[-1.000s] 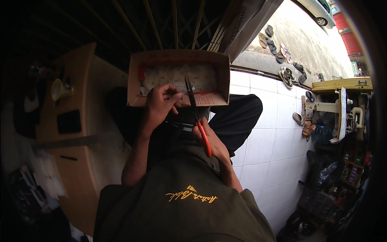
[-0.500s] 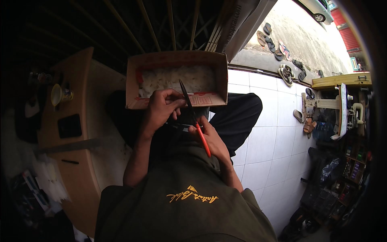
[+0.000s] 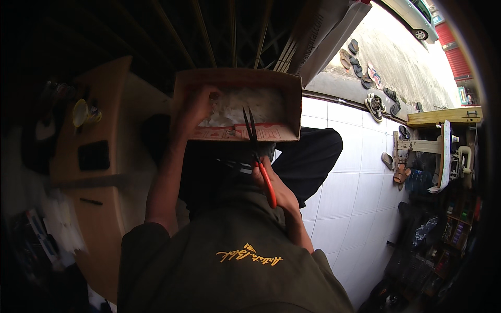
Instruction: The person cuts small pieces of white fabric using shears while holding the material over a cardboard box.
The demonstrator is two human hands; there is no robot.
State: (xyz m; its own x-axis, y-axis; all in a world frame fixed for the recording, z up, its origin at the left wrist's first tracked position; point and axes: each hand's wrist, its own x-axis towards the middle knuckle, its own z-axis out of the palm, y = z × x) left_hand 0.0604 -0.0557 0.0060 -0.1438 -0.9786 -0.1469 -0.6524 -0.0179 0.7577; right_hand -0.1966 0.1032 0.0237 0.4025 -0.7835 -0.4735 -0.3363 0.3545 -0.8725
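Note:
My right hand (image 3: 265,179) is closed round the red handles of long-nose pliers (image 3: 252,130). The slim black jaws point away from me and stand a little apart, overlapping the near wall of a cardboard box (image 3: 290,134). Inside the box lies white fluffy material (image 3: 245,99). My left hand (image 3: 197,108) reaches in at the box's left side, beside that material. Its fingers seem bent but are dark and smeared, so whether they hold something is not visible.
Left of me is a wooden table (image 3: 112,208) with a black phone-like slab (image 3: 94,155), a yellow-rimmed cup (image 3: 80,113) and a dark pen-like stick (image 3: 91,201). Several shoes (image 3: 374,107) lie by the doorway. A metal stand (image 3: 443,156) is on the right.
My left hand has moved from beside the pliers' tips forward and left into the box. The pliers' jaws, together before, are now spread. The whole view has shifted slightly.

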